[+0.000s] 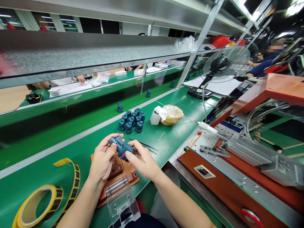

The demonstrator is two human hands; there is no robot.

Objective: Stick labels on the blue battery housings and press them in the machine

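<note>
Both of my hands hold a dark blue plastic housing (pixel 121 147) with a red patch on its underside, just above the work surface. My left hand (pixel 103 158) grips it from the left, and my right hand (pixel 142 159) pinches its right end. Below them lies a reddish-brown fixture (pixel 129 177) with a hinged clear acrylic cover (pixel 122 202) folded towards me. Several similar blue parts (pixel 131 122) stand grouped beyond my hands. A pair of thin tweezers (pixel 144 144) lies to the right of the housing.
A yellow-and-black tape roll (pixel 38 205) sits at lower left on the green bench mat (pixel 71 158). Farther along are a white bottle (pixel 155 117), a yellow bag (pixel 172 114), and a white-handled soldering iron (pixel 206 127). A fan (pixel 224 61) and a metal machine (pixel 247 161) stand right; other people work beyond.
</note>
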